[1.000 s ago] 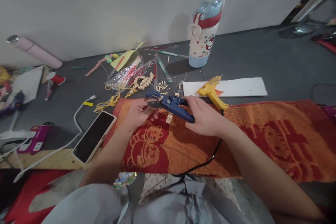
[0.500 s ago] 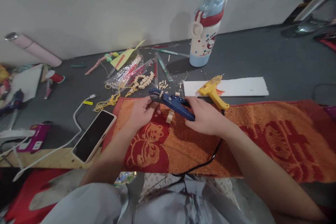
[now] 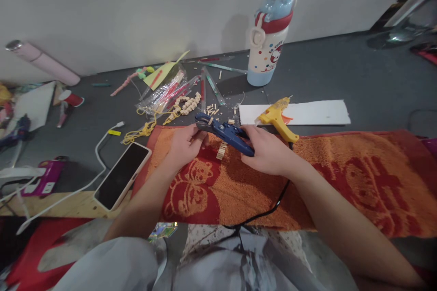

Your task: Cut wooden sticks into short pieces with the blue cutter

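Nearest, on the towel (image 3: pixel 246 191), lies 1 short row of cut bits (image 3: pixel 221 150). Just beyond, R hand (image 3: pixel 268 150) is wrapped round the handles of the blue cutter (image 3: pixel 230 136), held above the towel; L hand (image 3: pixel 182 145) has its fingertips at the cutter's head, can't tell if they pinch anything. 1 bit (image 3: pixel 210 121) shows at the head. Farther: loose bits (image 3: pixel 212 109), then a chain (image 3: pixel 188 105) of bits w/ yellow string. Prob. partway: some cutting done, amt. left unclear.
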{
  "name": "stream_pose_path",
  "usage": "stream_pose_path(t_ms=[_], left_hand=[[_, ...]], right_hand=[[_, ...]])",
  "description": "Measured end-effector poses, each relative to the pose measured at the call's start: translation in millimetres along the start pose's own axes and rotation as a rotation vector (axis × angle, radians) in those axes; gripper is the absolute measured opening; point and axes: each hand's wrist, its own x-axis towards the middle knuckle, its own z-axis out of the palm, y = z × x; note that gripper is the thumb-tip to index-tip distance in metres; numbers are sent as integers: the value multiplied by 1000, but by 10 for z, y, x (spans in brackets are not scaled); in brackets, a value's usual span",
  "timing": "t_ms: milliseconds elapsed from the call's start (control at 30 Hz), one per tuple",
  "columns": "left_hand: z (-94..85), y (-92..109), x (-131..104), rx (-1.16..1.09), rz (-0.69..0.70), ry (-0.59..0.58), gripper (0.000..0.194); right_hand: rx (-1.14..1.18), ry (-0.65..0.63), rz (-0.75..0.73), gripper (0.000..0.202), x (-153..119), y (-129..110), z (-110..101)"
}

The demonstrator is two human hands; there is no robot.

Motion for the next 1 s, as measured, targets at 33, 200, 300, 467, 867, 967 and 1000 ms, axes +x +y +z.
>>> stream_pose_path(t_ms=[33,200,300,467,867,967,1000], left_hand=[[-3,3,1,15,-3,-7,26],[-4,14,2,45,-19,-33,28],[8,0,-3,43,-34,-47,30],[16,-23,-8,63,-28,-38,31],[21,-17,-3,13,-46,-13,30],[18,-15,1,9,-49,-6,29],[15,-13,1,15,-47,-8,29]], right_hand=[[-4,0,2,52,-1,-2,-3],[-18,-21,17,43,2,-20,-26],[-24,-29,25,35,7,-25,-37],[-40,-24,31,29,11,-26,-45],[-96,5,53,25,20,-39,-9],[-125,3,62,22,21,-34,6],[-130,1,64,23,21,-34,8]])
